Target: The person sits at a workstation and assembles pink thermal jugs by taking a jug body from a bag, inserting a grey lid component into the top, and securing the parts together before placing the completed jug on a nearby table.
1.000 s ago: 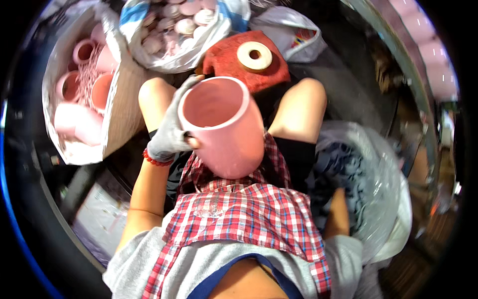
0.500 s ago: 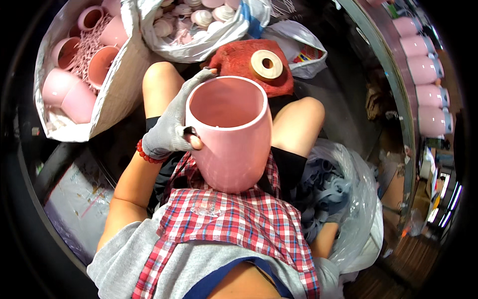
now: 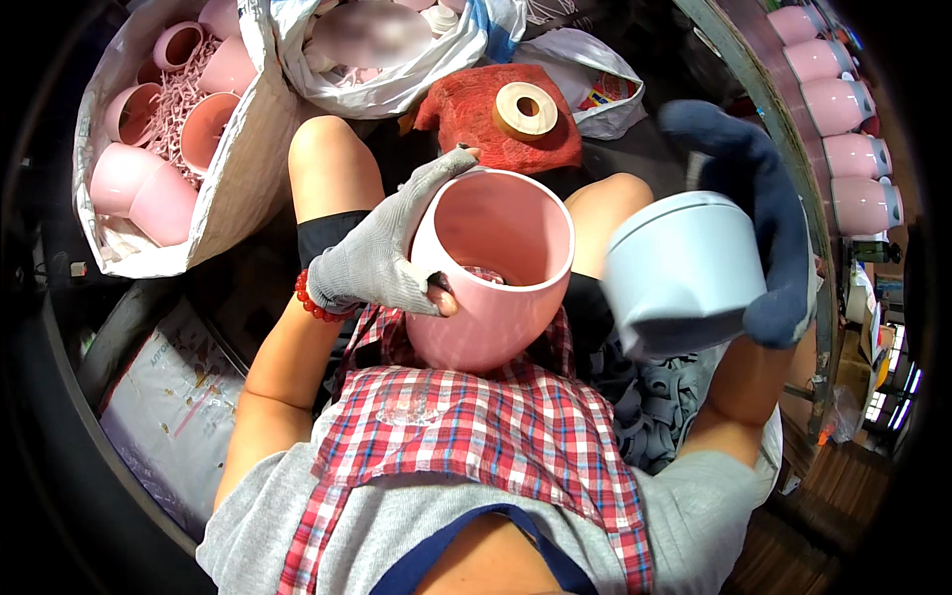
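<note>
My left hand (image 3: 382,243), in a grey glove with bare fingertips, grips a glossy pink pot-shaped shell (image 3: 486,327) by its left wall, over my lap. The shell's wide mouth tilts up toward me, and checked cloth shows through an opening in its bottom. To the right, my right hand (image 3: 778,218), in a dark blue glove, is wrapped round the far side of a light blue cup-shaped part (image 3: 684,263). That part is held in the air, apart from the shell, and looks slightly blurred.
A white sack (image 3: 223,213) of pink shells stands at far left, beside another white bag (image 3: 387,97). Ahead, a wooden ring (image 3: 511,124) rests on a red cloth pad (image 3: 456,129). Grey-blue parts (image 3: 659,402) fill a bag at right. Pink pots (image 3: 838,104) line a shelf.
My right hand has come up from the bag at lower right, bringing the light blue cup-shaped part. The pink shell has shifted right and tilted, its bottom opening now showing.
</note>
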